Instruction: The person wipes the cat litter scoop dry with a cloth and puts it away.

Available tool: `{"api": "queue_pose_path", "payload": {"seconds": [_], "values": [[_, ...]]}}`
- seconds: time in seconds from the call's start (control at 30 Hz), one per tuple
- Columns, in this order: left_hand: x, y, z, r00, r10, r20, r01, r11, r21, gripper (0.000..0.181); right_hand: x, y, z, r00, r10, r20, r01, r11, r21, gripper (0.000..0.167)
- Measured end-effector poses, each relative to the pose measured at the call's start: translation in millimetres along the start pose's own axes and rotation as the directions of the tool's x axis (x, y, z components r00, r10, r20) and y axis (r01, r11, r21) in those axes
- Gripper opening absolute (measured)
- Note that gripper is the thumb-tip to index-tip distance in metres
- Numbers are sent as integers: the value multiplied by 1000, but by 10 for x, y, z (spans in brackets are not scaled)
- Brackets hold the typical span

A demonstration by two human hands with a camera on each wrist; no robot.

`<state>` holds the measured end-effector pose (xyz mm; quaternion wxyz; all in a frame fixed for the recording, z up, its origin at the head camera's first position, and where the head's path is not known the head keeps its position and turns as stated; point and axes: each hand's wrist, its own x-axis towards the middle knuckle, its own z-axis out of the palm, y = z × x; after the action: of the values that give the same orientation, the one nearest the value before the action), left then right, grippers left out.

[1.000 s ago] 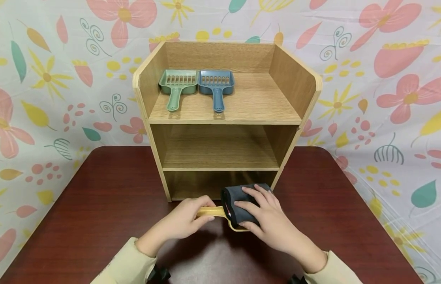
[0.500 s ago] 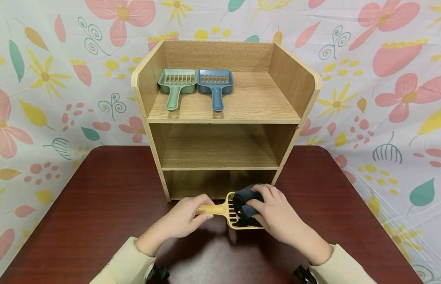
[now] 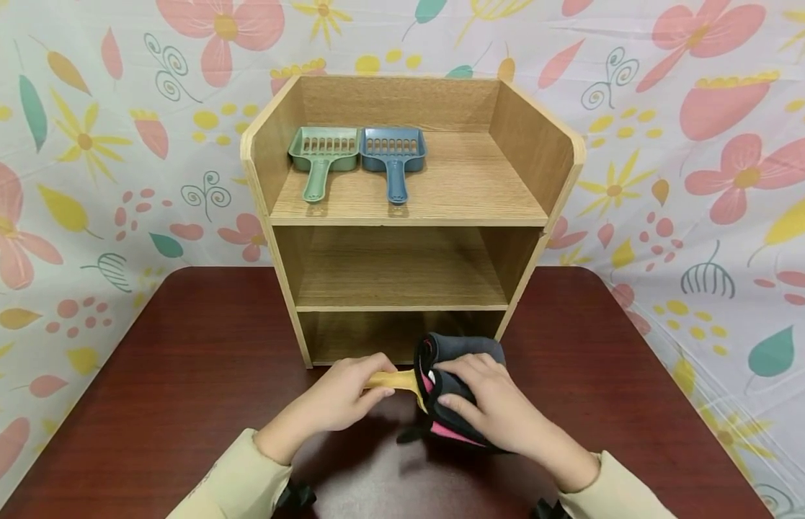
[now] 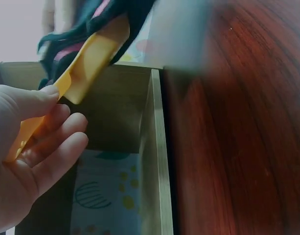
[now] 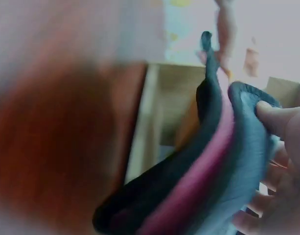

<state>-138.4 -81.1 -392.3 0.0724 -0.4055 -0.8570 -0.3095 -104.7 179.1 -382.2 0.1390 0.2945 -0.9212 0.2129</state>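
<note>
My left hand pinches the handle of a yellow litter scoop, its head pointing right. A dark grey cloth with black edging and a pink inner side is folded over the scoop's head and hides most of it. In the right wrist view, the thumb and fingers of my right hand grip the folded cloth. From the left wrist, the scoop shows its yellow side, with the cloth draped about its far end. Both things are held above the table.
Behind the hands stands a wooden shelf unit on the dark red table. On its top board lie a green litter scoop and a blue litter scoop, side by side, handles forward. A flowered cloth backdrop hangs behind.
The cloth was bunched in my right hand half a second ago, baring the scoop's slotted head. Now it is spread over the head again, with pink showing and an edge hanging below. My left hand barely moved.
</note>
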Motion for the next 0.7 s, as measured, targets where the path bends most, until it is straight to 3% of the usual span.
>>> {"api": "queue_pose_path", "payload": {"seconds": [0.07, 0.23, 0.37, 0.43, 0.53, 0.6, 0.7], "values": [[5, 16, 4, 1000, -6, -11, 6, 1000, -5, 16, -24, -19, 71, 1000, -7, -15, 6, 997, -82, 37], [12, 38, 32, 1000, -17, -5, 17, 999, -36, 14, -44, 8, 226, 986, -82, -143, 41, 962, -270, 29], [14, 35, 46, 1000, -14, 4, 15, 999, -48, 14, -55, 63, 282, 976, -103, -193, 38, 949, -313, 27], [2, 25, 41, 1000, -23, 7, 23, 998, -63, 15, -73, 87, 273, 980, -76, -186, 28, 969, -245, 29], [-27, 0, 25, 999, -44, 14, 45, 994, -101, 14, -88, 116, 225, 984, -2, -178, -8, 998, -56, 27], [-48, -21, 18, 998, -57, 16, 59, 990, -131, 13, -81, 124, 186, 980, 67, -190, -56, 996, 63, 30], [-73, -39, 23, 998, -67, 10, 68, 982, -179, 13, -64, 125, 150, 964, 203, -172, -177, 972, 152, 53]]}}
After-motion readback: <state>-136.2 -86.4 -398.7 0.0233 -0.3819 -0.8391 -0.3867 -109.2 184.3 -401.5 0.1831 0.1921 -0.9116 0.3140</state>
